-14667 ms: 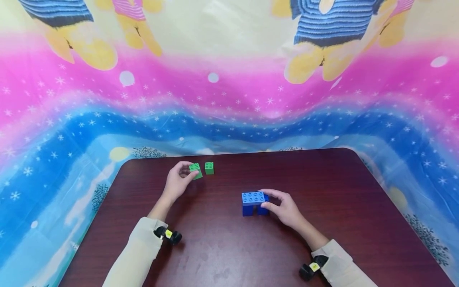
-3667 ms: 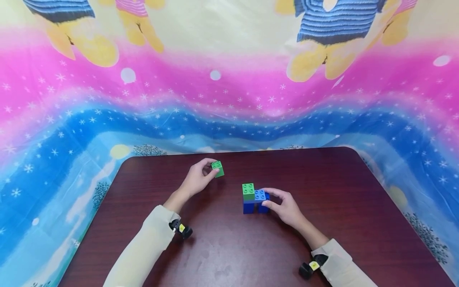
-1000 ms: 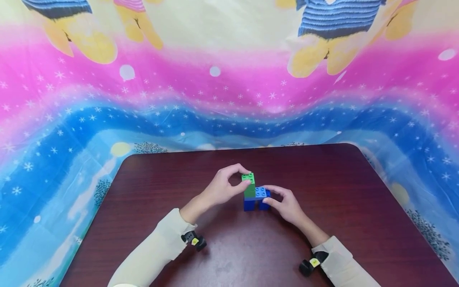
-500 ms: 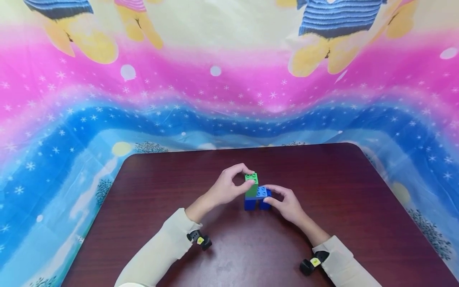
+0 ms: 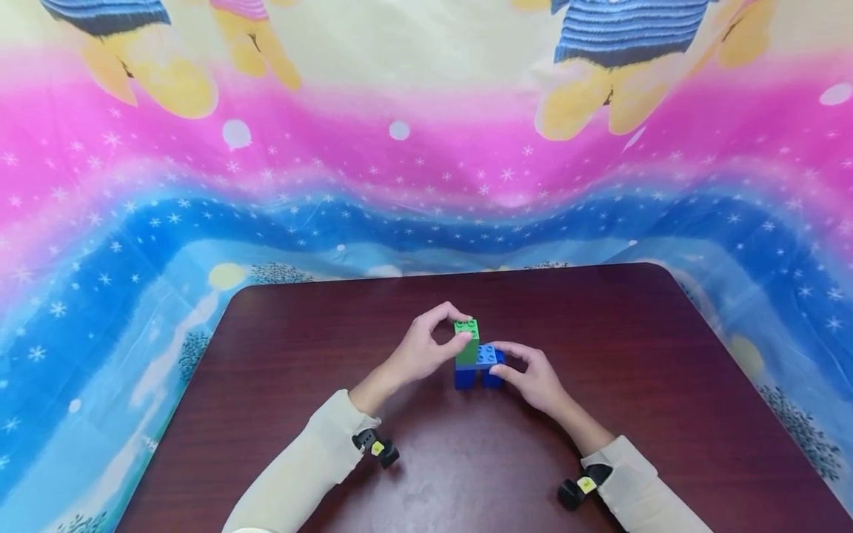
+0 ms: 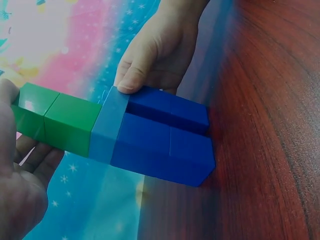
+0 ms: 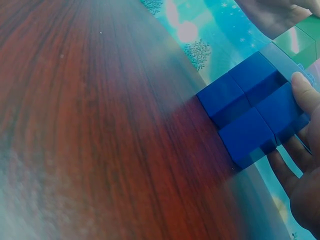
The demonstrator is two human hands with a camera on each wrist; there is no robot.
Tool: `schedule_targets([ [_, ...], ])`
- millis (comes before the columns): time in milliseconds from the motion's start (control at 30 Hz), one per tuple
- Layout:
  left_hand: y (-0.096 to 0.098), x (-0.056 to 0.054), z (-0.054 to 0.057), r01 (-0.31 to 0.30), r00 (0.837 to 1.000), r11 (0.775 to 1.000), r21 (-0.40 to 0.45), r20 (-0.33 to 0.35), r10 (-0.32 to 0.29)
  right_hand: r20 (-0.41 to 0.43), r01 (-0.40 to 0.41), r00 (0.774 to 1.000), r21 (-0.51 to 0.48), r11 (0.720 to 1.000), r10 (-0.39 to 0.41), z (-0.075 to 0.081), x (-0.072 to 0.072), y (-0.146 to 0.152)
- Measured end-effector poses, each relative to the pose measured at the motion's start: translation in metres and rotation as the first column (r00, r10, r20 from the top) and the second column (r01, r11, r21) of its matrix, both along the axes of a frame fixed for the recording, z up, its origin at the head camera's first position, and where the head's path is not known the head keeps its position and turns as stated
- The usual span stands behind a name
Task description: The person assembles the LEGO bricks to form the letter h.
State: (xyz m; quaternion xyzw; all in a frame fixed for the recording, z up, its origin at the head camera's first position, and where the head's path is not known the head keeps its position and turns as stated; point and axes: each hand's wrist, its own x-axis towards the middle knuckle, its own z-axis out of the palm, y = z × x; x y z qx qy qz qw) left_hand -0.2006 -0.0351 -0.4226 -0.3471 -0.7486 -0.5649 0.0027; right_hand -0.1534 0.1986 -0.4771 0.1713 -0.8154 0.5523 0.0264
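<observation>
A small toy-brick build stands on the table. Its two legs are stacks of dark blue bricks (image 6: 162, 150), bridged by a lighter blue eight-stud... long brick (image 5: 489, 355). On that brick's left end sits a green brick (image 6: 72, 120), with a second green brick (image 5: 467, 326) stacked straight on top. My left hand (image 5: 416, 349) pinches the upper green brick between thumb and fingers. From the right, my right hand (image 5: 538, 381) grips the right leg near its top; in the left wrist view its thumb lies at the long brick's edge.
The dark red-brown table (image 5: 586, 318) has rounded far corners. Behind and beside it hangs a patterned cloth (image 5: 426, 185) in pink, blue and cream. A black wrist camera (image 5: 376, 448) sits on the left cuff, another wrist camera (image 5: 584, 486) on the right.
Both green bricks have gone from the far left of the table onto the long blue brick, carried by my left hand. Over the last half second almost nothing moves; my right hand keeps its grip.
</observation>
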Motion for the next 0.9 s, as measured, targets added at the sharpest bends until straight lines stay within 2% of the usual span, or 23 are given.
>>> schedule_targets([
  [167,0.0,0.012,0.02,0.005,1.0,0.999,0.04,0.005,-0.005,0.001,0.002,1.0,0.007,1.0,-0.002,0.0,0.0,0.001],
  [233,0.001,0.013,0.019,0.001,1.0,0.998,0.055,0.005,-0.001,0.001,0.001,1.0,0.007,1.0,-0.001,-0.001,-0.001,0.001],
  [267,0.002,0.012,0.016,-0.004,1.0,0.998,0.061,0.007,0.004,-0.002,0.0,1.0,0.01,1.0,0.0,-0.001,-0.001,0.001],
  [467,0.005,-0.001,-0.014,-0.025,0.999,0.996,0.083,0.033,0.022,-0.002,0.019,1.0,0.02,1.0,-0.019,-0.028,-0.011,0.007],
  [500,0.005,-0.003,-0.016,-0.026,0.999,0.996,0.089,0.035,0.023,-0.003,0.02,1.0,0.015,1.0,-0.02,-0.033,-0.014,0.008],
  [633,0.005,-0.005,-0.019,-0.015,0.999,0.994,0.112,0.031,0.012,-0.024,0.016,1.0,-0.001,1.0,-0.016,-0.035,-0.015,0.01],
  [667,0.005,-0.002,-0.016,-0.015,0.999,0.993,0.116,0.038,0.01,-0.026,0.013,1.0,-0.005,1.0,-0.013,-0.035,-0.015,0.01],
  [700,0.005,-0.002,-0.017,-0.017,0.999,0.993,0.12,0.039,0.012,-0.019,0.013,1.0,-0.002,1.0,-0.013,-0.035,-0.015,0.011],
  [867,0.005,0.003,-0.021,-0.056,0.996,0.99,0.128,0.074,0.047,-0.002,0.023,1.0,0.009,1.0,-0.023,-0.035,-0.014,0.009],
  [900,0.005,0.002,-0.027,-0.062,0.996,0.99,0.126,0.07,0.054,0.001,0.024,1.0,0.008,1.0,-0.024,-0.035,-0.014,0.009],
])
